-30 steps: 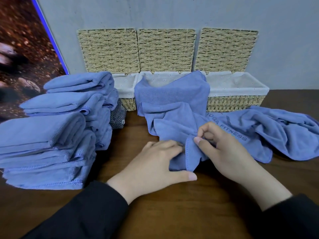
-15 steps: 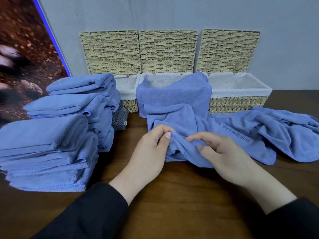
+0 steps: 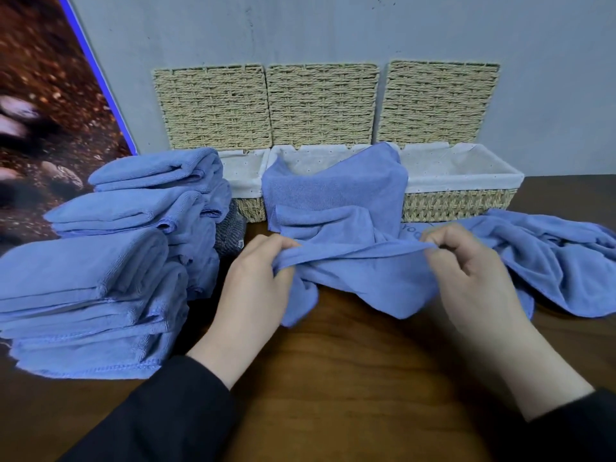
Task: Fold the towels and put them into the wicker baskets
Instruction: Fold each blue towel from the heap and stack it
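A loose blue towel [image 3: 353,261] lies in front of three wicker baskets, its far part draped over the rim of the middle basket [image 3: 300,158]. My left hand [image 3: 256,285] pinches the towel's near edge at the left. My right hand [image 3: 466,271] pinches the same edge at the right, and the cloth is stretched between them just above the table. The left basket [image 3: 246,181] and the right basket [image 3: 466,201] have white liners. A second crumpled blue towel [image 3: 560,265] lies at the right.
A tall stack of folded blue towels [image 3: 100,288] fills the left side and hides part of the left basket. Three woven lids [image 3: 320,105] lean against the grey wall behind. A small grey cloth [image 3: 230,231] sits beside the stack. Brown wooden table [image 3: 350,378] in front.
Both hands have moved apart along the towel's edge and lifted it, pulling the bunched cloth taut between them. The view has shifted slightly.
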A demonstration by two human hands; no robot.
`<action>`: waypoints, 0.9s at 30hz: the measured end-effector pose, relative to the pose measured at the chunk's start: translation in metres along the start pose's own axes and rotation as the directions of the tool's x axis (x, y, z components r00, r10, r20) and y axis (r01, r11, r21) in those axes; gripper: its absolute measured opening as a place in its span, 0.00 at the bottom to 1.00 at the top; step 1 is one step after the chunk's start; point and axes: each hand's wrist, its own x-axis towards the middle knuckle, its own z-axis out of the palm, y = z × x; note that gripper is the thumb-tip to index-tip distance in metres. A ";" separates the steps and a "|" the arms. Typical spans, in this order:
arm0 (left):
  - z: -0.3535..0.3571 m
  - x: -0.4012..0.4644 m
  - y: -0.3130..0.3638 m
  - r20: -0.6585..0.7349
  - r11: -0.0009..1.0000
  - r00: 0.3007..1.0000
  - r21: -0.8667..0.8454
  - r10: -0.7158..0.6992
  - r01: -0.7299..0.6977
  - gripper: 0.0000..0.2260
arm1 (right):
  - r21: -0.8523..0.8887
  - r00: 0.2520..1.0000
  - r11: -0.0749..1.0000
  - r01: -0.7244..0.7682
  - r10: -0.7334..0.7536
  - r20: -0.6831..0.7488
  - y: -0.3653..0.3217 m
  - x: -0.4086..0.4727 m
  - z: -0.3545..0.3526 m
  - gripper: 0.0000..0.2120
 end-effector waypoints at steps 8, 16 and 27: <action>-0.010 0.000 0.002 -0.097 0.974 0.985 -0.192 -0.143 0.122 0.15 | 0.099 0.987 0.991 -0.087 0.099 -0.127 0.004 0.006 -0.008 0.05; -0.021 -0.017 0.000 -0.030 0.946 0.990 -0.301 -0.138 0.123 0.10 | 0.171 0.969 0.983 -0.067 0.105 -0.223 0.009 0.003 -0.018 0.07; -0.060 -0.047 0.024 -0.002 0.915 0.988 -0.378 -0.156 0.144 0.07 | -0.014 0.936 0.986 -0.167 0.163 0.313 -0.022 -0.034 -0.072 0.07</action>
